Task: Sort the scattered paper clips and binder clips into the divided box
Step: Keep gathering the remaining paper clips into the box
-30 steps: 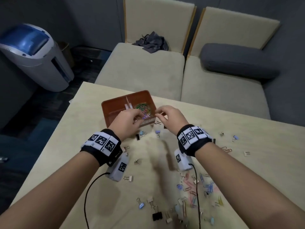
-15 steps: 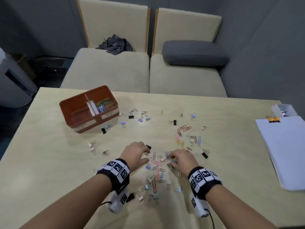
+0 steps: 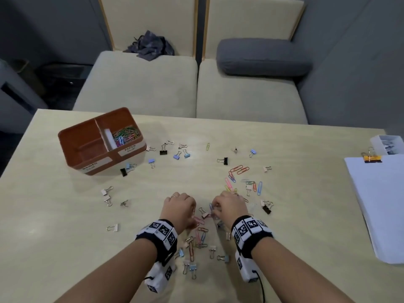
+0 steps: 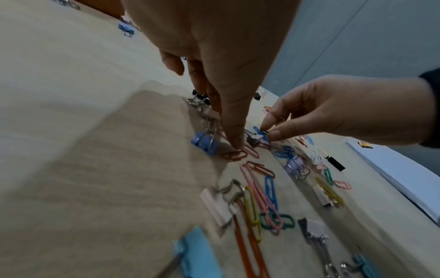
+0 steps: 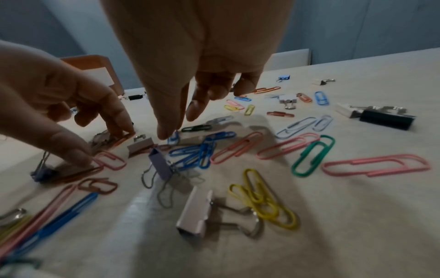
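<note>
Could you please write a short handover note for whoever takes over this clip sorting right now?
Left hand: fingertips down in the pile, pinching an orange paper clip.
Right hand: pinching a blue paper clip off the table.
Divided box: far left of the table; the compartment labelled for paper clips holds a colourful heap, the binder clip side looks empty.
Done: some paper clips sorted.
Left: the mixed pile around both hands, plus binder clips scattered between the pile and the box, none sorted yet.
</note>
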`<move>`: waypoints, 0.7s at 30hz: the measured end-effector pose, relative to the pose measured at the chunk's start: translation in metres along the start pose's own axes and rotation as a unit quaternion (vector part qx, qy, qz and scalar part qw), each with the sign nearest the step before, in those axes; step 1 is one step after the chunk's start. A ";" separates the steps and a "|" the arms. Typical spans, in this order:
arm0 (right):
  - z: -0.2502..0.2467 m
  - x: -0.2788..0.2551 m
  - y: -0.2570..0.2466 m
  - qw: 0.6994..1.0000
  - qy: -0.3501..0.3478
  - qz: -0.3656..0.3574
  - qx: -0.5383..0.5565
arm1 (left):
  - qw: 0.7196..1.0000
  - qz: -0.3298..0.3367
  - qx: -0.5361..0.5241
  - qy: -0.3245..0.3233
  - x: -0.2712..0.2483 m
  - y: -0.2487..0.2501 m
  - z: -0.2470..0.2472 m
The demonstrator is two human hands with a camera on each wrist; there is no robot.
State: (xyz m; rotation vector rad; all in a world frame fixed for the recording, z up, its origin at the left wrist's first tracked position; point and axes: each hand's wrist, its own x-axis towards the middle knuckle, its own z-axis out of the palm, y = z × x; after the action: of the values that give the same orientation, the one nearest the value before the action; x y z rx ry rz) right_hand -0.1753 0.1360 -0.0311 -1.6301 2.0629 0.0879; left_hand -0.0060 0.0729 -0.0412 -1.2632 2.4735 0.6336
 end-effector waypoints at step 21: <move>-0.005 -0.001 0.015 0.995 -0.012 -0.035 0.089 | 0.999 0.035 0.010 -0.035 0.011 -0.014 -0.010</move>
State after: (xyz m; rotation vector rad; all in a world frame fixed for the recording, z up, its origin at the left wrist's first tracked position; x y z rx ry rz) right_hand -0.1913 0.1390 -0.0302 -1.5806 1.9334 -0.0974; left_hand -0.0019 0.0532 -0.0415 -1.1309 2.4705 0.6559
